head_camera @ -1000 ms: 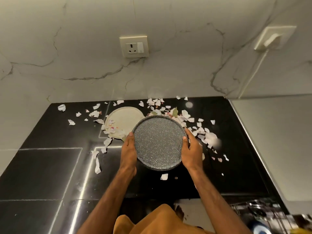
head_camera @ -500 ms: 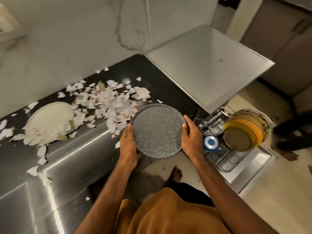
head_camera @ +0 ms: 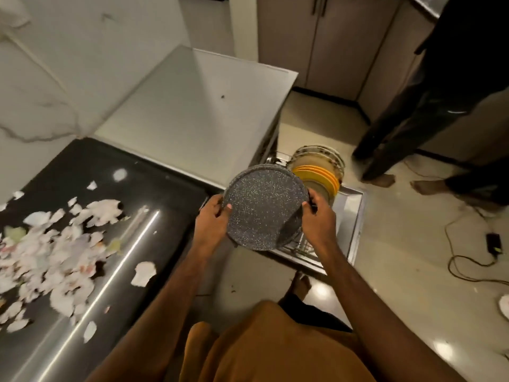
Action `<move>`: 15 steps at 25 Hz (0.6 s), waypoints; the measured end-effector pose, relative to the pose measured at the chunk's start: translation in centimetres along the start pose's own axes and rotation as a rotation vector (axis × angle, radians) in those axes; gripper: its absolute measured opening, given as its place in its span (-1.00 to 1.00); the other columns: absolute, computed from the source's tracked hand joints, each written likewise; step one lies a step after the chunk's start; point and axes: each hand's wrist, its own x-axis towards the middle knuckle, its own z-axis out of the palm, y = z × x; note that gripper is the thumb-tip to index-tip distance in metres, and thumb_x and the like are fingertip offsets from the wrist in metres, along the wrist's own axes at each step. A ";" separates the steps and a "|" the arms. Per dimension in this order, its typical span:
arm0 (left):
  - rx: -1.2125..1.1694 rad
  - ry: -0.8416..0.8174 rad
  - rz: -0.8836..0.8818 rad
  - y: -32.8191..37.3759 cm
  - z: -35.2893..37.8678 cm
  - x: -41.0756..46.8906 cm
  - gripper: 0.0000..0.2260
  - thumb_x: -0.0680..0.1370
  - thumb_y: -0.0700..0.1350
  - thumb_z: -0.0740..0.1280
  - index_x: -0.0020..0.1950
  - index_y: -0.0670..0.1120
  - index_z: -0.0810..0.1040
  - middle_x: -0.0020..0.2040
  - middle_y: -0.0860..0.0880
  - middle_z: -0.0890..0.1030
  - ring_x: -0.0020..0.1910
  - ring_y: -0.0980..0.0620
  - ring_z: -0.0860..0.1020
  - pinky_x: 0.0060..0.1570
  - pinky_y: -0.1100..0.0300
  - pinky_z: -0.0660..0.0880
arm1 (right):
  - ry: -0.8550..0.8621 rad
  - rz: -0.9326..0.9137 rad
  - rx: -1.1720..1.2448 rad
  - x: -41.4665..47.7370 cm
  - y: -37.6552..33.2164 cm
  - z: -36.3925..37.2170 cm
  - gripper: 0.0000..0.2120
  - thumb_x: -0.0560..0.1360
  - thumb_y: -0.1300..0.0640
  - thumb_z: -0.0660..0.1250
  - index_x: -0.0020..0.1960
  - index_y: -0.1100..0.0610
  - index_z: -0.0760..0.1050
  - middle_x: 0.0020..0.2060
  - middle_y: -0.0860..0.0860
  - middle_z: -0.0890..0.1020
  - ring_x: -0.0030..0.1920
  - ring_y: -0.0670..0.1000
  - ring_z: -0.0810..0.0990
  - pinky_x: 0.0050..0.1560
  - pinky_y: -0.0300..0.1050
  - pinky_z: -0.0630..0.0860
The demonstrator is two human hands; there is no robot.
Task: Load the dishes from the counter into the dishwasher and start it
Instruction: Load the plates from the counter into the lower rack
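A round grey speckled plate (head_camera: 263, 206) is held in the air between both hands, tilted with its bottom toward me. My left hand (head_camera: 210, 219) grips its left rim and my right hand (head_camera: 318, 221) grips its right rim. The plate hangs over the pulled-out dishwasher rack (head_camera: 300, 245), above the open dishwasher door (head_camera: 354, 216). Several yellow and beige plates (head_camera: 321, 172) stand upright in the rack behind it. The black counter (head_camera: 154, 194) lies to the left.
White paper scraps (head_camera: 55, 252) litter the counter. The grey dishwasher top (head_camera: 192, 106) stands behind the rack. Another person's dark-trousered legs (head_camera: 429, 111) and bare feet stand at the right. A black cable and adapter (head_camera: 493, 244) lie on the floor.
I have turned right, away from the counter. Both hands carried the grey plate from above the counter's edge to over the dishwasher rack, and the plate now tilts more upright.
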 end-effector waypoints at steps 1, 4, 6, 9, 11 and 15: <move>0.141 -0.025 0.036 1.0 1.7 1.4 -0.79 0.61 0.00 0.37 0.25 0.09 0.60 0.07 0.10 0.73 0.08 0.08 0.68 0.23 -0.03 0.59 | 0.032 0.026 -0.007 1.5 0.9 -1.1 -0.64 0.69 0.20 0.28 0.47 0.04 0.49 0.26 0.01 0.62 0.18 -0.03 0.57 0.25 -0.01 0.56; 0.392 -0.142 0.103 4.2 6.8 6.1 -0.76 0.62 -0.06 0.40 0.28 -0.02 0.63 0.09 0.04 0.71 0.02 0.12 0.64 0.18 0.21 0.52 | 0.103 0.106 -0.022 6.4 3.3 -4.1 -0.72 0.68 0.22 0.29 0.37 0.08 0.55 0.16 0.01 0.67 0.11 0.02 0.62 0.17 -0.02 0.58; 0.545 -0.218 0.156 5.6 9.9 9.4 -0.78 0.61 -0.04 0.41 0.24 -0.03 0.66 0.03 0.02 0.72 -0.05 0.07 0.67 0.08 0.17 0.58 | 0.119 0.152 -0.036 9.0 4.9 -5.7 -0.77 0.66 0.25 0.29 0.29 0.11 0.58 0.06 -0.02 0.67 0.06 0.03 0.63 0.05 -0.11 0.52; 0.705 -0.331 0.198 6.3 14.6 14.4 -0.89 0.64 -0.06 0.37 0.13 0.01 0.66 -0.11 0.03 0.69 -0.26 0.14 0.60 -0.29 0.30 0.49 | 0.105 0.189 -0.099 13.0 7.8 -7.1 -0.77 0.65 0.28 0.29 0.25 0.14 0.61 0.00 -0.05 0.65 -0.02 0.01 0.60 -0.05 -0.19 0.43; 0.759 -0.403 0.219 5.6 17.6 17.7 -0.90 0.66 -0.09 0.33 0.11 0.00 0.64 -0.10 0.01 0.68 -0.25 0.13 0.59 -0.30 0.31 0.49 | 0.085 0.211 -0.159 15.8 10.1 -7.2 -0.79 0.65 0.29 0.28 0.23 0.17 0.61 -0.05 -0.04 0.62 -0.06 0.02 0.59 -0.15 -0.20 0.41; 0.882 -0.477 0.241 1.5 23.6 24.8 -0.83 0.68 -0.10 0.28 0.19 0.00 0.64 -0.08 0.04 0.66 -0.18 0.10 0.62 -0.13 0.14 0.65 | 0.045 0.265 -0.290 22.0 16.4 -5.7 -0.84 0.65 0.29 0.29 0.13 0.20 0.63 -0.11 0.02 0.64 -0.21 -0.06 0.52 -0.25 -0.23 0.37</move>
